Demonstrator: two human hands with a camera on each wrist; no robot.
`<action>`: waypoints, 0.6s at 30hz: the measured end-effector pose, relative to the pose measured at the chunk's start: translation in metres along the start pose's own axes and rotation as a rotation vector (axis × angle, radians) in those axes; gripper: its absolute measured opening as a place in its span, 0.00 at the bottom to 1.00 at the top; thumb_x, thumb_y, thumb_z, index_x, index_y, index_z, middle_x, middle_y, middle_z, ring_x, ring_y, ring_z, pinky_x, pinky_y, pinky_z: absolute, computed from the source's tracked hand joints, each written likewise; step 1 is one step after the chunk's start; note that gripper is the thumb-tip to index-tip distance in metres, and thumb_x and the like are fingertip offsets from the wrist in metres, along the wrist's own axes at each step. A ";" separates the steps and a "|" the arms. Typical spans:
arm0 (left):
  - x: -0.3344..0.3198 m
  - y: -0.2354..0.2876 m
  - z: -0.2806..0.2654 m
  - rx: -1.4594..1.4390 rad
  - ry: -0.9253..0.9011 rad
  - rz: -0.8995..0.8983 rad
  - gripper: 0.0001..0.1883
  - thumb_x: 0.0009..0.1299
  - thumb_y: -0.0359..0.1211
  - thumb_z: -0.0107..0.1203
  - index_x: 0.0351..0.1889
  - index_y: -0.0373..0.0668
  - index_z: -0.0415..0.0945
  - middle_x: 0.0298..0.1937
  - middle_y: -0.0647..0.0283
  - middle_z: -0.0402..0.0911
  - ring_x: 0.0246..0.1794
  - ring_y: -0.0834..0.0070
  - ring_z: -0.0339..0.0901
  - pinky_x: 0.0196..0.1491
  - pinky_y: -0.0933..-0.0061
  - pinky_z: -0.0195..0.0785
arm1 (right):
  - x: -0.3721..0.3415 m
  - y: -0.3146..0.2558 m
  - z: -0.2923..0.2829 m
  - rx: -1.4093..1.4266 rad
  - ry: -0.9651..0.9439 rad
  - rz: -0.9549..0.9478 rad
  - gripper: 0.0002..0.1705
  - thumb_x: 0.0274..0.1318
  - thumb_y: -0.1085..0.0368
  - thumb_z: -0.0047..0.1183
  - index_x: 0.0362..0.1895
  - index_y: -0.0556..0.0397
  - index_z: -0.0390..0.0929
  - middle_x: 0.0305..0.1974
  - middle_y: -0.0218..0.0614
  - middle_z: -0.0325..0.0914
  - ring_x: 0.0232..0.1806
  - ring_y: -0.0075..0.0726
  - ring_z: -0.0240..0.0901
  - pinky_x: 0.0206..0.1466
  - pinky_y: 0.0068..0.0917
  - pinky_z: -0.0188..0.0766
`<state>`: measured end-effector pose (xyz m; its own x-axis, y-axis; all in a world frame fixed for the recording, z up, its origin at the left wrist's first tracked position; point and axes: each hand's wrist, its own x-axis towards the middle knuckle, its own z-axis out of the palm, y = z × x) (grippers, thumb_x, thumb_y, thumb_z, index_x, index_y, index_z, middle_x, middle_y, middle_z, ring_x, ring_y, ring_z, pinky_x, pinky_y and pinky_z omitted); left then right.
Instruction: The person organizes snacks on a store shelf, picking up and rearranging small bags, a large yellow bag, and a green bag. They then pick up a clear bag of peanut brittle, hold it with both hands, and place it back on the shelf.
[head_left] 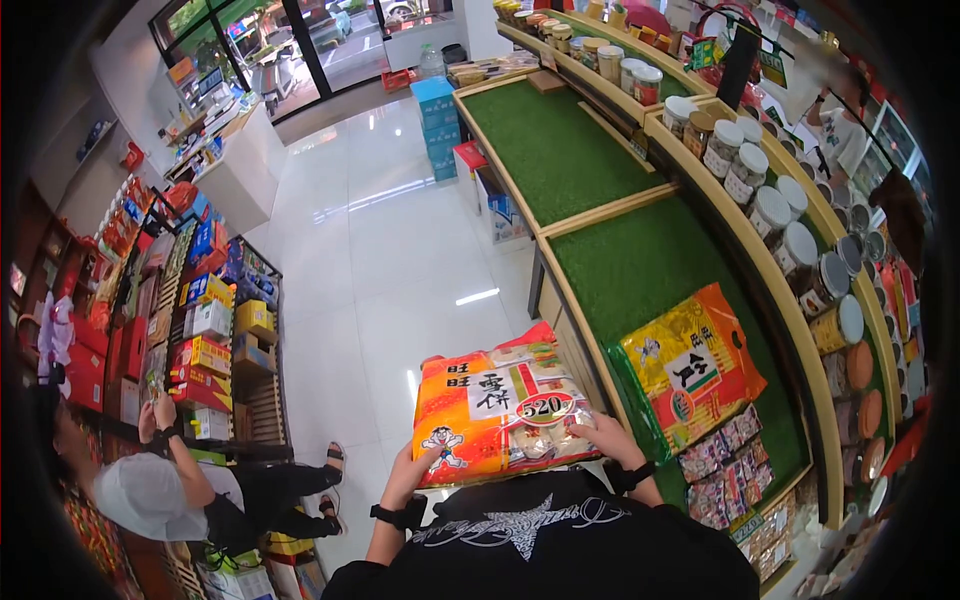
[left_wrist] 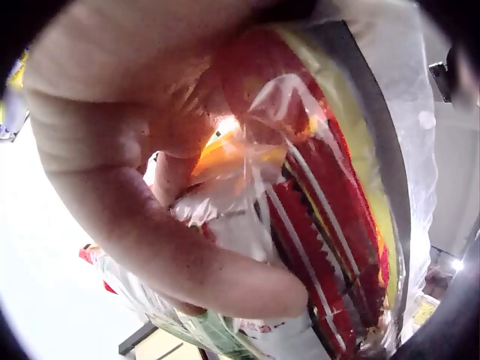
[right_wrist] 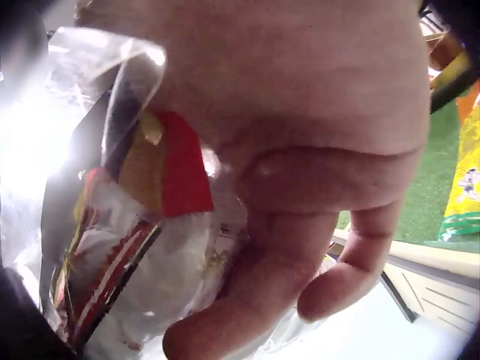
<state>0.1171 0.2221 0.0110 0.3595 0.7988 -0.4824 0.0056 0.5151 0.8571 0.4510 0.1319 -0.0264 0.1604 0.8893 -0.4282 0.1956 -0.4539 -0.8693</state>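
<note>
- Spanning the left hand (head_left: 412, 468) and right hand (head_left: 612, 442), the snack bag (head_left: 500, 408) is held before the black shirt (head_left: 620, 560), its sides clamped by curled fingers (left_wrist: 217, 277).
- Probably light, slick, crushable; best gripped at both sides.

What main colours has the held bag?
The bag is mainly orange and red, showing best in the head view.

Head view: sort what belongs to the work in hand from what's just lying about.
In the work:
orange snack bag
left grip and right grip, both holding it

Apparently just lying about:
yellow-and-red bag on the green shelf
small packets beside it
lidded jars
stacked blue boxes
</note>
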 end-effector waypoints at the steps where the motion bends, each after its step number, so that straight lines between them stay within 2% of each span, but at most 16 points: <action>1: 0.012 0.005 0.005 0.001 0.002 0.013 0.19 0.61 0.32 0.53 0.46 0.29 0.65 0.40 0.57 0.75 0.36 0.79 0.74 0.38 0.79 0.69 | 0.012 -0.002 -0.007 0.024 0.003 -0.018 0.27 0.46 0.51 0.53 0.43 0.62 0.69 0.36 0.42 0.75 0.38 0.32 0.72 0.42 0.26 0.66; 3: 0.035 0.022 0.022 -0.010 0.004 0.019 0.19 0.61 0.32 0.52 0.46 0.29 0.65 0.40 0.57 0.75 0.36 0.79 0.74 0.38 0.79 0.69 | 0.036 -0.014 -0.026 0.046 0.014 -0.070 0.27 0.46 0.51 0.53 0.42 0.61 0.70 0.36 0.43 0.75 0.37 0.32 0.73 0.40 0.27 0.67; 6: 0.075 0.047 0.042 -0.013 -0.004 0.035 0.19 0.61 0.32 0.52 0.46 0.29 0.65 0.40 0.58 0.75 0.36 0.79 0.74 0.38 0.79 0.68 | 0.061 -0.052 -0.064 0.007 0.047 -0.049 0.27 0.45 0.50 0.53 0.42 0.60 0.71 0.35 0.43 0.76 0.36 0.32 0.73 0.39 0.26 0.67; 10: 0.121 0.068 0.072 0.018 -0.019 0.116 0.18 0.61 0.31 0.52 0.45 0.30 0.65 0.39 0.59 0.75 0.35 0.79 0.74 0.38 0.80 0.68 | 0.097 -0.061 -0.104 -0.049 0.091 -0.096 0.29 0.44 0.49 0.53 0.43 0.60 0.70 0.34 0.41 0.76 0.36 0.32 0.73 0.39 0.26 0.67; 12: 0.139 0.078 0.084 0.045 -0.034 0.115 0.17 0.61 0.31 0.52 0.45 0.30 0.65 0.39 0.60 0.75 0.35 0.80 0.74 0.38 0.80 0.68 | 0.106 -0.061 -0.121 -0.097 0.093 -0.053 0.29 0.44 0.48 0.54 0.43 0.59 0.70 0.34 0.40 0.76 0.35 0.32 0.73 0.38 0.26 0.67; 14: 0.156 0.084 0.093 0.115 -0.072 0.124 0.18 0.62 0.31 0.50 0.47 0.30 0.63 0.41 0.57 0.74 0.36 0.79 0.73 0.40 0.78 0.69 | 0.117 -0.050 -0.133 -0.001 0.104 -0.116 0.29 0.43 0.48 0.55 0.42 0.58 0.70 0.33 0.40 0.76 0.34 0.31 0.73 0.37 0.26 0.67; 16: 0.175 0.090 0.103 0.096 -0.097 0.068 0.18 0.61 0.31 0.52 0.46 0.30 0.64 0.39 0.59 0.75 0.36 0.79 0.74 0.39 0.79 0.68 | 0.115 -0.050 -0.143 0.049 0.153 -0.092 0.28 0.43 0.49 0.55 0.41 0.58 0.71 0.32 0.38 0.76 0.32 0.29 0.72 0.36 0.24 0.67; 18: 0.198 0.099 0.115 0.125 -0.154 0.016 0.18 0.61 0.31 0.52 0.46 0.30 0.64 0.39 0.58 0.75 0.36 0.79 0.74 0.39 0.79 0.68 | 0.107 -0.056 -0.154 0.075 0.159 0.009 0.22 0.47 0.58 0.55 0.42 0.61 0.69 0.33 0.35 0.75 0.34 0.21 0.69 0.38 0.20 0.66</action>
<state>0.2961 0.3956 0.0212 0.4989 0.7446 -0.4434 0.1109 0.4526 0.8848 0.6061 0.2438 0.0146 0.3142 0.8624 -0.3969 0.1221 -0.4513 -0.8840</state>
